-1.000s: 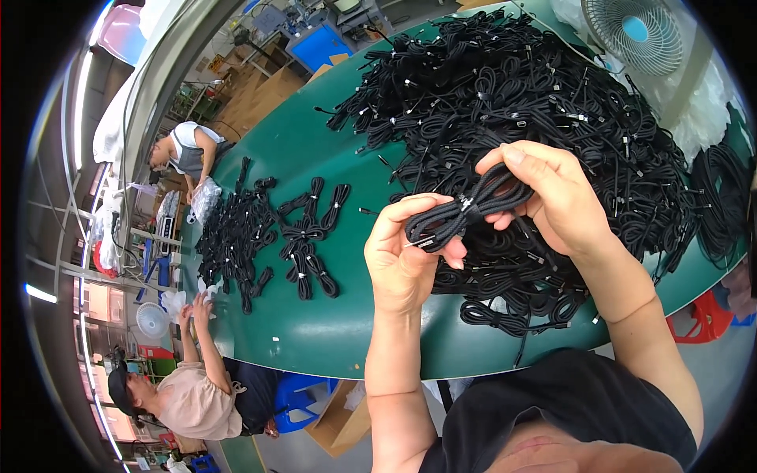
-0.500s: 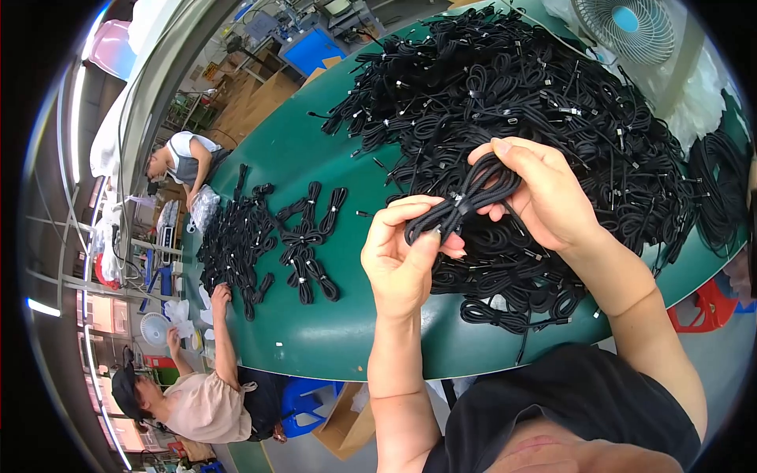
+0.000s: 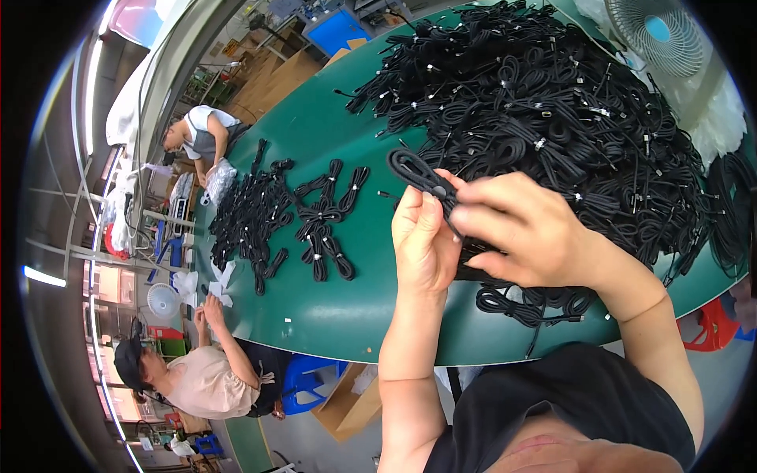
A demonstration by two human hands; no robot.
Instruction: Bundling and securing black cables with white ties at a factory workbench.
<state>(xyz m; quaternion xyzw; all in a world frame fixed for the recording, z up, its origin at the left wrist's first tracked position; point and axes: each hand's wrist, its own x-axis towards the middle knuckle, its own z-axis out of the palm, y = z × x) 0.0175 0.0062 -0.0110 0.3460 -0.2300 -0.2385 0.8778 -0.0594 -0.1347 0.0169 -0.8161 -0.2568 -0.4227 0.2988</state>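
A coiled black cable bundle sits raised above the near part of the green bench, gripped between both hands. Its looped end sticks out up and to the left of the fingers, while the rest of the coil is hidden behind them. The left hand is clenched around the lower part of the bundle, palm turned toward the right, thumb up along the coil. The right hand comes in from the right and pinches the bundle's middle with its fingertips, touching the left hand's fingers.

Directly behind and beneath the hands spreads a large heap of loose black cables, covering most of the far right half of the bench, with small pale ties and plugs showing here and there. A few strands of cable lie at the near edge just below the right wrist. To the left, well apart from the hands, finished tied bundles lie in short rows, and beyond them a denser pile of bundles sits near the bench's left end.

A white fan stands at the far right corner. Two other people sit by the left end: one in a white top farther off, one in a pale pink top and dark cap nearer. A red stool shows at the right below the bench.
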